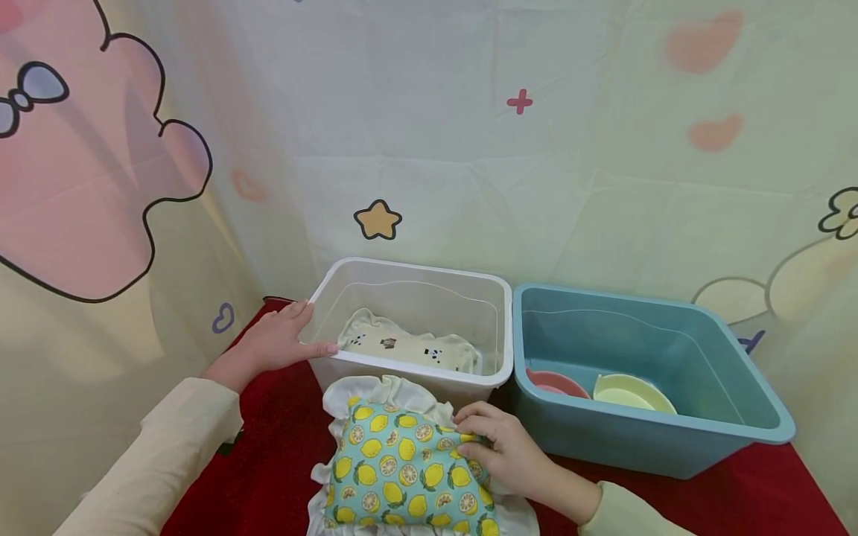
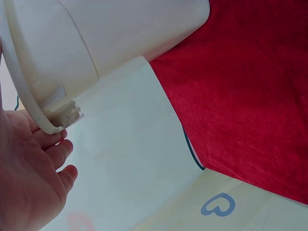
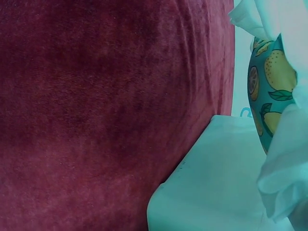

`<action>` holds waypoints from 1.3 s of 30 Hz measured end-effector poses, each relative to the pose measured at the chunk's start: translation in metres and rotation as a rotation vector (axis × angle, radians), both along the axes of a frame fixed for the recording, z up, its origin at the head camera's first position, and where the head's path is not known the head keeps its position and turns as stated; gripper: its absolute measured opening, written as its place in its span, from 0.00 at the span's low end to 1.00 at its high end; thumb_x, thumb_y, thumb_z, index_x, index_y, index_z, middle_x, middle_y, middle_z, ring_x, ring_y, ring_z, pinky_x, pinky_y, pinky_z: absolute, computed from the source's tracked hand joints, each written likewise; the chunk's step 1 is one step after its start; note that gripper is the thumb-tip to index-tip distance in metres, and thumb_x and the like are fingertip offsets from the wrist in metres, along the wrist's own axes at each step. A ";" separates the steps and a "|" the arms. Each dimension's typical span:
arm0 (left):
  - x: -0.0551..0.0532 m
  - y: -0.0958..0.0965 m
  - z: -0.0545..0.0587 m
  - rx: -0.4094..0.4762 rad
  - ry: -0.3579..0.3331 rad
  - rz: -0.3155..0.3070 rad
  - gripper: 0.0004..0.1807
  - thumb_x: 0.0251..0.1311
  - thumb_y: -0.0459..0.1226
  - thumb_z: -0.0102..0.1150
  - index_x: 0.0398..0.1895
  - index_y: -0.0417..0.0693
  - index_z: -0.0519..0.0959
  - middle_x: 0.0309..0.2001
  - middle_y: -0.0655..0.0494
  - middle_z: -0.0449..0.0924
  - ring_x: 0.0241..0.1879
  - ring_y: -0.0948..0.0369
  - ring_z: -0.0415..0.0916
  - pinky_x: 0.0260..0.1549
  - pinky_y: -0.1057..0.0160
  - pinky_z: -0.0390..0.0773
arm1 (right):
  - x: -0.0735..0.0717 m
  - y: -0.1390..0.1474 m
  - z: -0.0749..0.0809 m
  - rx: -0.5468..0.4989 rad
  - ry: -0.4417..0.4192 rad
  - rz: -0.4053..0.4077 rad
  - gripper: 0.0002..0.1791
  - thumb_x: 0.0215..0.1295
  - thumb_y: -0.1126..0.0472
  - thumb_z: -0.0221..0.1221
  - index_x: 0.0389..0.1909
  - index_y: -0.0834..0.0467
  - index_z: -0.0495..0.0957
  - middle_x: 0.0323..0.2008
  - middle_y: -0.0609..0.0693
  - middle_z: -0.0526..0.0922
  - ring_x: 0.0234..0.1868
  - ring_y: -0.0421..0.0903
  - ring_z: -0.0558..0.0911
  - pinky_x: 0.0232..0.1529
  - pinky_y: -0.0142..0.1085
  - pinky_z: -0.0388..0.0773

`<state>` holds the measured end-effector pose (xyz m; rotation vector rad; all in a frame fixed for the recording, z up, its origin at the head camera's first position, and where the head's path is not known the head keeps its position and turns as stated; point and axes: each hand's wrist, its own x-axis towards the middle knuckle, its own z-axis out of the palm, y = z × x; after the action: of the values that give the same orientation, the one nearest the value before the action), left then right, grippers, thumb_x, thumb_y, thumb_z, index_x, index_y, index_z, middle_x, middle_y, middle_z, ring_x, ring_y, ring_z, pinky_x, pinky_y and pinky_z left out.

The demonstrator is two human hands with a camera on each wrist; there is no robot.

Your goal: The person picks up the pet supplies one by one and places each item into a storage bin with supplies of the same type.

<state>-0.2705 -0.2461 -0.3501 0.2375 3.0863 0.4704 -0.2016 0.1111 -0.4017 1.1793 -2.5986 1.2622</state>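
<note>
A cushion [image 1: 402,469] with a lemon print on light blue and a white ruffled edge stands tilted in front of the white bin [image 1: 395,366] in the head view. My right hand [image 1: 503,450] grips its upper right side, fingers curled on the fabric. In the right wrist view part of the lemon cushion [image 3: 274,77] shows at the right edge, and the hand is out of sight. My left hand [image 1: 278,339] holds the white bin's left rim near the front corner; the left wrist view shows curled fingers [image 2: 60,151] beneath the rim. A cream patterned cushion [image 1: 402,344] lies inside this bin.
Right beside the white bin stands a blue bin [image 1: 623,435]. Inside it are a red round dish [image 1: 558,383] and a pale yellow one [image 1: 633,392]. Red cloth [image 1: 268,447] covers the surface below. A printed curtain [image 1: 469,186] hangs close behind the bins.
</note>
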 end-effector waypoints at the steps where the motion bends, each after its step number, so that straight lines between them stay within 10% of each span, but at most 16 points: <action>1: 0.000 0.000 0.000 0.000 -0.001 0.000 0.57 0.41 0.69 0.48 0.67 0.40 0.47 0.66 0.39 0.49 0.63 0.41 0.50 0.52 0.34 0.58 | 0.000 0.000 0.001 0.000 0.001 0.002 0.06 0.51 0.67 0.60 0.31 0.55 0.79 0.41 0.48 0.77 0.42 0.41 0.75 0.45 0.32 0.75; 39: -0.001 0.000 -0.002 -0.007 0.034 -0.012 0.56 0.41 0.69 0.49 0.67 0.41 0.49 0.65 0.39 0.53 0.59 0.42 0.55 0.50 0.36 0.62 | -0.002 0.004 0.032 0.003 0.080 0.055 0.06 0.49 0.69 0.61 0.30 0.58 0.80 0.40 0.50 0.77 0.40 0.42 0.76 0.41 0.30 0.77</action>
<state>-0.2713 -0.2464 -0.3525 0.2669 3.1174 0.4606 -0.2035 0.1153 -0.3699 1.2829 -2.5287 1.1946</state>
